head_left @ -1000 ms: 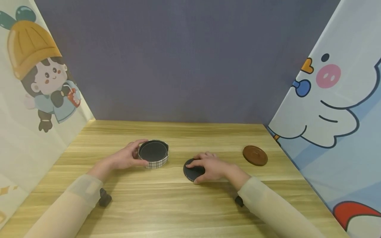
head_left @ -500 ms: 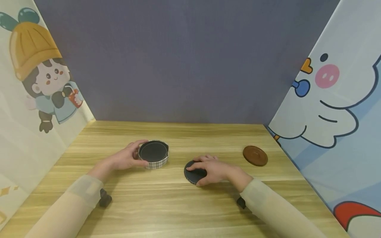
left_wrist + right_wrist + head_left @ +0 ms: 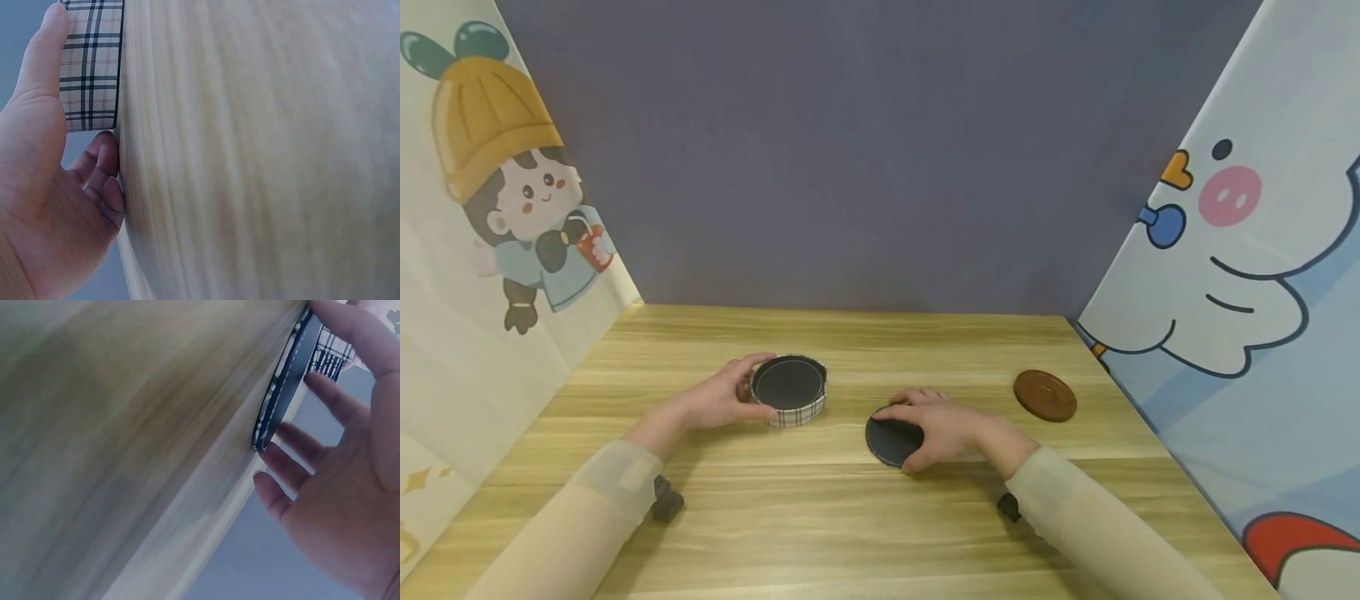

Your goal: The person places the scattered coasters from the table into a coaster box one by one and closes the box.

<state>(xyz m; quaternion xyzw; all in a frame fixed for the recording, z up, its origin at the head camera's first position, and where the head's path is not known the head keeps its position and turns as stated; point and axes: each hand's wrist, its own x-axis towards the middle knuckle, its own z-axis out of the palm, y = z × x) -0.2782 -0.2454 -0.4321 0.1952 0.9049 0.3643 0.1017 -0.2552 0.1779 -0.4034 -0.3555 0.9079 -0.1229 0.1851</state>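
My left hand [image 3: 724, 398] grips the left side of a round plaid coaster holder [image 3: 801, 414], thumb at the near side and fingers round the far side. Inside the holder's rim shows a flat black round surface with a stitched ring. The left wrist view shows the holder's plaid wall [image 3: 94, 69] standing on the table. To the right, my right hand [image 3: 943, 429] spans a black round coaster [image 3: 891, 439] lying flat, thumb at its near edge, index finger over its top. In the right wrist view, the coaster's stitched rim [image 3: 275, 403] shows; the other fingers are by its far edge.
A brown round coaster [image 3: 1045, 395] lies at the right of the wood-grain table [image 3: 820, 517]. A grey panel [image 3: 865, 150] rises behind the table. Cartoon-printed panels stand on the left [image 3: 445, 350] and right [image 3: 1285, 400].
My right hand and the black coaster have shifted slightly towards me and to the right. The left hand and holder stay in place on the table.
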